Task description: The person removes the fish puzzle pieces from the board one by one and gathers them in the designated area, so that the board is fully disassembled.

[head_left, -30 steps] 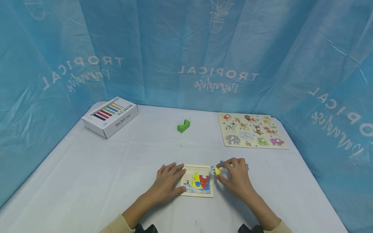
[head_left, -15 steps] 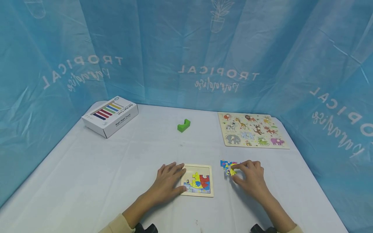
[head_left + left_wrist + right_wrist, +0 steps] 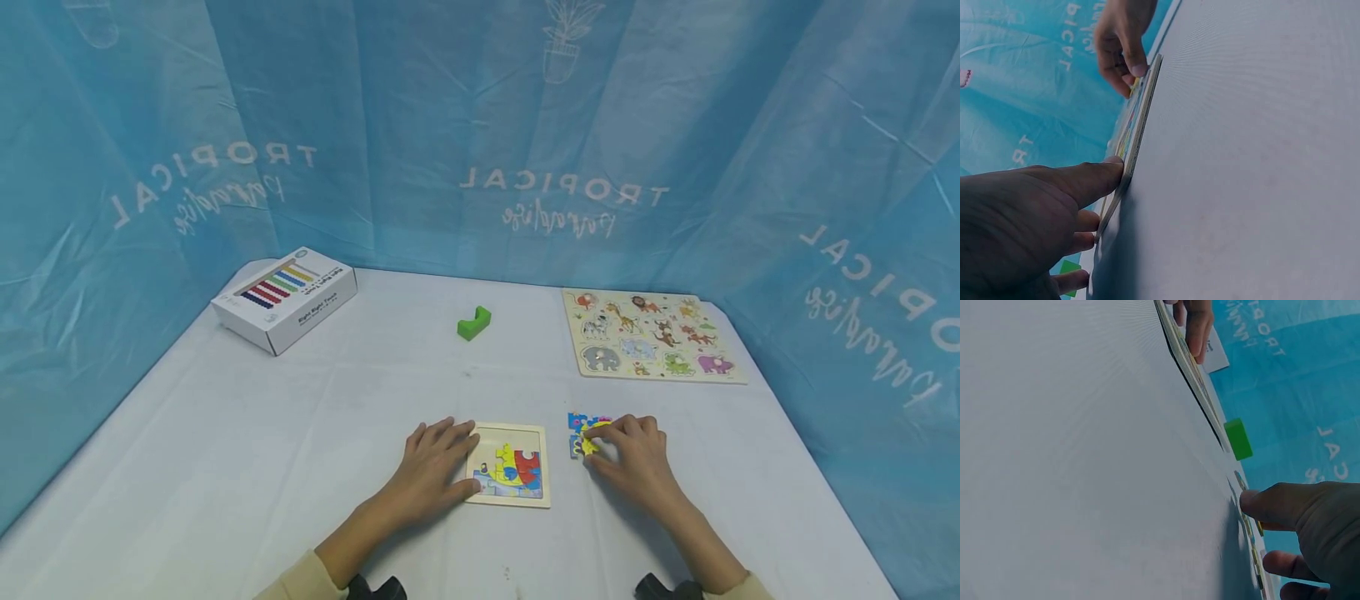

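Observation:
A small wooden jigsaw tray [image 3: 508, 502] lies on the white table, with red, yellow and blue pieces fitted in its lower part. My left hand [image 3: 431, 477] rests on its left side, fingers extended over the rim and thumb near the lower left corner. To the right of the tray, my right hand [image 3: 636, 460] pinches a yellow puzzle piece [image 3: 591, 445] between thumb and fingertips. Loose blue puzzle pieces [image 3: 576, 422] lie beside and partly under those fingertips. In the right wrist view, the right thumb [image 3: 1254, 501] is low against the pieces, which appear edge-on.
A green block [image 3: 474, 323] sits farther back in the middle. At the back right lies a wooden animal puzzle board [image 3: 652, 337]. A white box [image 3: 285, 300] with a printed picture of coloured rows stands at the back left. Blue printed curtains [image 3: 420, 125] surround the table.
My right hand has moved right, away from the tray's edge, with the puzzle piece, then slightly back left over the loose pieces. My left hand has stayed on the tray.

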Demonstrator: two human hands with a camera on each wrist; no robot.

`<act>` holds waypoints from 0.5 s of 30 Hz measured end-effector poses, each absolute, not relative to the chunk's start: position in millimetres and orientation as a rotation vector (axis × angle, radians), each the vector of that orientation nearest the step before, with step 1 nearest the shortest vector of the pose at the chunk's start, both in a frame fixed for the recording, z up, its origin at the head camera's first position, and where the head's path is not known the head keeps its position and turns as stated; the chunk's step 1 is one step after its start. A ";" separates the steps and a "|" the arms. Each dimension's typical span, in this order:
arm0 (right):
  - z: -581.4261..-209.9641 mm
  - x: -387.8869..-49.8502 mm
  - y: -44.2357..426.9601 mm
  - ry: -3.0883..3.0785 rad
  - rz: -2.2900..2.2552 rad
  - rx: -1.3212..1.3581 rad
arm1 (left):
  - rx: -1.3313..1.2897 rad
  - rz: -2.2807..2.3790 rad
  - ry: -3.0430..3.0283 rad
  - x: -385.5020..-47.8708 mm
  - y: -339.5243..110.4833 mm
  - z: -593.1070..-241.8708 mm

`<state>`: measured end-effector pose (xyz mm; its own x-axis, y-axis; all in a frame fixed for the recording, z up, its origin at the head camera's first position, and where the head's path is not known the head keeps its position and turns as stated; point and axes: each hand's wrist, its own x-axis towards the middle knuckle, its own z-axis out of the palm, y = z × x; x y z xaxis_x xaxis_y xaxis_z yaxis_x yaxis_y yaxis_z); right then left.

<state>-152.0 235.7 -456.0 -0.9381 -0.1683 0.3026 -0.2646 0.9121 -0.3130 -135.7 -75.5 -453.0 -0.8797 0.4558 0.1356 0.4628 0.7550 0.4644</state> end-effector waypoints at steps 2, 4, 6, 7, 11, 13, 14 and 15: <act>-456.1 -152.7 234.7 -2.817 0.513 0.314 | -0.765 -0.778 -2.933 -136.1 -75.5 -453.6; -456.3 -153.0 234.2 -2.827 0.518 0.304 | -0.767 -0.779 -2.933 -136.2 -75.5 -453.9; -456.5 -152.8 234.0 -2.835 0.522 0.297 | -0.769 -0.783 -2.933 -136.0 -75.3 -453.7; -456.5 -152.4 234.0 -2.836 0.525 0.299 | -0.768 -0.784 -2.935 -136.0 -75.3 -453.7; -456.5 -150.9 234.2 -2.836 0.523 0.317 | -0.763 -0.786 -2.937 -135.8 -75.3 -453.9; -456.4 -150.7 234.2 -2.837 0.521 0.326 | -0.759 -0.778 -2.938 -136.0 -75.4 -454.3; -456.4 -150.7 234.3 -2.840 0.522 0.328 | -0.756 -0.776 -2.937 -136.0 -75.4 -454.5; -456.4 -150.8 234.2 -2.843 0.523 0.328 | -0.755 -0.771 -2.936 -136.0 -75.4 -454.7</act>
